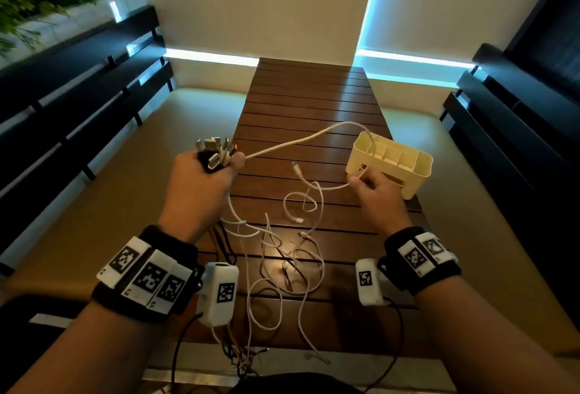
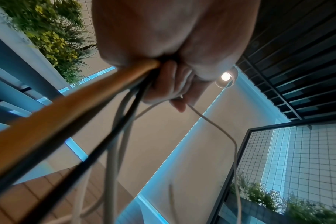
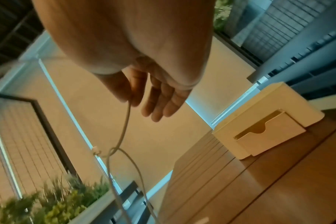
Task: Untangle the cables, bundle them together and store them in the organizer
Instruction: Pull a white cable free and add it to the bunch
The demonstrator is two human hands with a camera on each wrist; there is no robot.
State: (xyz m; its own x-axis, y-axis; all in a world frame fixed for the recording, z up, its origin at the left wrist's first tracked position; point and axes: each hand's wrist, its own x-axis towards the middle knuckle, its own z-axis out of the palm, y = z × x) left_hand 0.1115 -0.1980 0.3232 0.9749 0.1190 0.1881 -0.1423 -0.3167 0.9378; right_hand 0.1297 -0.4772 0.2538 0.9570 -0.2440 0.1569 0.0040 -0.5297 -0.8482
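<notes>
My left hand [image 1: 204,180] is raised over the table's left edge, gripping a bunch of cable ends [image 1: 216,150] with their USB plugs sticking up; the left wrist view shows orange, black and white cables [image 2: 113,94] running out of the fist [image 2: 171,72]. One white cable [image 1: 301,139] arcs from that hand towards the cream organizer [image 1: 389,164]. My right hand [image 1: 373,189] pinches a white cable [image 1: 326,188] between thumb and forefinger, just in front of the organizer [image 3: 267,121]. In the right wrist view the other fingers [image 3: 159,106] are straight. A loose tangle [image 1: 282,255] lies on the table.
The dark slatted wooden table [image 1: 314,95] runs away from me, with black benches [image 1: 78,95] on both sides. The organizer has several open compartments and a front drawer [image 3: 269,133]. Cable ends hang over the near table edge [image 1: 244,359].
</notes>
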